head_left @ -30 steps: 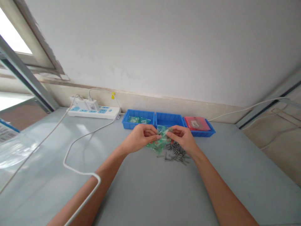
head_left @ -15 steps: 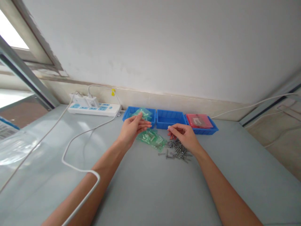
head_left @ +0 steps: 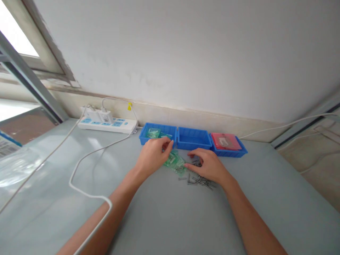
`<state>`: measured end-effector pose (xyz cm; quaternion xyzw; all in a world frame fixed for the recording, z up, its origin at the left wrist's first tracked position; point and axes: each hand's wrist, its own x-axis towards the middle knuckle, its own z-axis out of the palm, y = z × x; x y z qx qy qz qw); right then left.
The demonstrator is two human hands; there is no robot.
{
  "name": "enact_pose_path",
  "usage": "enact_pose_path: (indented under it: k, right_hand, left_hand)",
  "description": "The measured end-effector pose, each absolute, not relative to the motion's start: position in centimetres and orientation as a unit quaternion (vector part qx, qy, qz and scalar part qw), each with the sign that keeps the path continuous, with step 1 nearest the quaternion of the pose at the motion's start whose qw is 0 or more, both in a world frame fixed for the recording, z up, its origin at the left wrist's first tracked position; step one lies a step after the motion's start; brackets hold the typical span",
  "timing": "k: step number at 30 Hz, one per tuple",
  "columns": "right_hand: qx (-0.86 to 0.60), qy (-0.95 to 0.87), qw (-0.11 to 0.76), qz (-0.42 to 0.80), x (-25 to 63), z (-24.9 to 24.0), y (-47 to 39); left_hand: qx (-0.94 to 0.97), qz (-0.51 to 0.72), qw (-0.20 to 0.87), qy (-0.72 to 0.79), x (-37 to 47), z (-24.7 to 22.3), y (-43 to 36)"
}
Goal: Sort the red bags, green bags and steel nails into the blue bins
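Our bare right hand (head_left: 208,164) partly hides grey metal screws (head_left: 204,182); our bare left hand (head_left: 153,153), translucent green plastic packets (head_left: 173,159).

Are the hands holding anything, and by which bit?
Nothing shows in the open right hand, by the screws. Whether the left hand grips a green bag can't be told.

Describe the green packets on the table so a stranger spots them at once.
Three blue bins stand on the gray table along the wall. In front of them lie the green packets. Unlike those inside the leftmost bin, these lie by loose metal fasteners.
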<state>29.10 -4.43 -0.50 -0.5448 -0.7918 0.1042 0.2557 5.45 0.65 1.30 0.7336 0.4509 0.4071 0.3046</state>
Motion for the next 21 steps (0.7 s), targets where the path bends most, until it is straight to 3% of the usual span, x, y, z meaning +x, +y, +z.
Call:
enact_pose_path:
  k: [5,12,17,21]
  right_hand:
    - [-0.551,-0.805,0.212,0.064,26.8,-0.7,-5.0]
    - [-0.569,-0.795,0.207,0.048,25.2,-0.8,-5.1]
    - [-0.537,-0.760,0.336,0.146,25.0,-0.9,-4.8]
    - [-0.491,-0.646,0.491,0.317,25.0,-0.9,-4.3]
  left_hand:
    - [0.812,0.322,0.179,0.453,5.6,1.0,0.3]
    - [0.811,0.331,0.181,0.448,5.6,0.7,0.3]
    - [0.795,0.373,0.211,0.430,5.6,1.0,0.2]
    - [0.777,0.379,0.332,0.376,5.8,1.5,-0.1]
